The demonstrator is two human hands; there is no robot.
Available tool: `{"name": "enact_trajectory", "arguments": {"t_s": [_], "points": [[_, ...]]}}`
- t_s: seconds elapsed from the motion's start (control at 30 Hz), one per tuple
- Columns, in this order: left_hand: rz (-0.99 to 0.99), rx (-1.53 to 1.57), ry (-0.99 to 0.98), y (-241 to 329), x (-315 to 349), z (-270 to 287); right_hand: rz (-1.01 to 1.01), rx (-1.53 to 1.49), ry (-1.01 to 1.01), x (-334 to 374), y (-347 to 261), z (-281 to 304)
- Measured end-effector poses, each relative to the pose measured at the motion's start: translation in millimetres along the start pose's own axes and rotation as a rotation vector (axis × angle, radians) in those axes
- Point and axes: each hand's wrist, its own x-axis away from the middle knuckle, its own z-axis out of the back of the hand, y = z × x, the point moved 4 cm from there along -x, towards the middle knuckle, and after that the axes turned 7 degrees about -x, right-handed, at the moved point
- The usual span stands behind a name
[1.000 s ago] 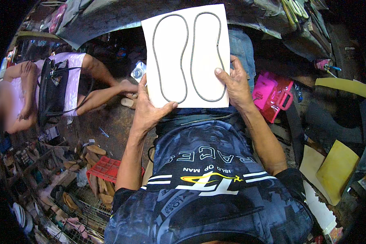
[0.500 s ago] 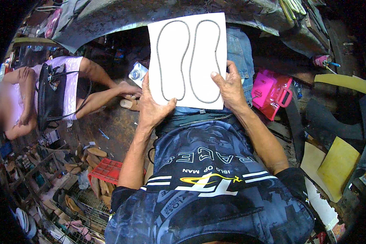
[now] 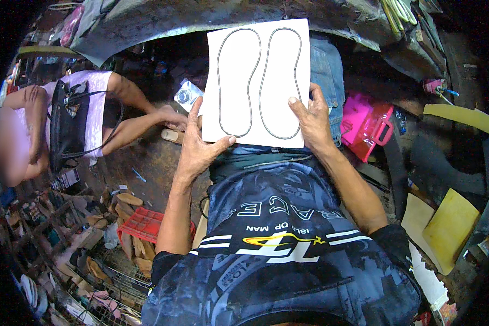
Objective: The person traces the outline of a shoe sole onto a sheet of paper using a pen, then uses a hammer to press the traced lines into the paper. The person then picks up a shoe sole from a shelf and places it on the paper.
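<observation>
A white sheet of paper (image 3: 239,81) with two dark shoe-sole outlines is held above my lap, facing up. My right hand (image 3: 315,119) grips its right edge, thumb on top near the right-hand outline, other fingers partly behind. At the lower left corner is my left hand (image 3: 198,149), its thumb on the lower edge below the left-hand outline. The left index finger points up along the left edge, and the remaining left fingers are hidden.
A seated person (image 3: 76,119) with a black bag is at the left, a camera-like object (image 3: 186,95) near their feet. A pink and red plastic case (image 3: 364,127) lies right of my lap. Yellow sheets (image 3: 451,231), a red crate (image 3: 144,224) and shoe forms (image 3: 129,199) lie around me.
The sheet has shifted slightly right in the view. My left hand has slid down and outward along its lower left corner, with the index finger more spread from the thumb.
</observation>
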Motion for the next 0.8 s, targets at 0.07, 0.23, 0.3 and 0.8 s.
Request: {"name": "enact_trajectory", "arguments": {"t_s": [0.07,0.23,0.3,0.8], "points": [[0.014,0.175,0.076,1.2,-0.8,-0.1,0.0,-0.021,0.029,6.3,-5.9,-2.6],[0.164,0.736,0.241,-13.8,4.8,-8.8,0.105,-0.144,0.076,28.0,-7.7,-13.4],[0.228,0.796,0.196,-20.3,10.8,-19.7,0.064,-0.206,0.104,33.0,2.9,-17.6],[0.195,0.804,0.126,-44.3,12.6,-26.7,0.027,-0.223,0.099,41.2,23.7,-17.4]]}}
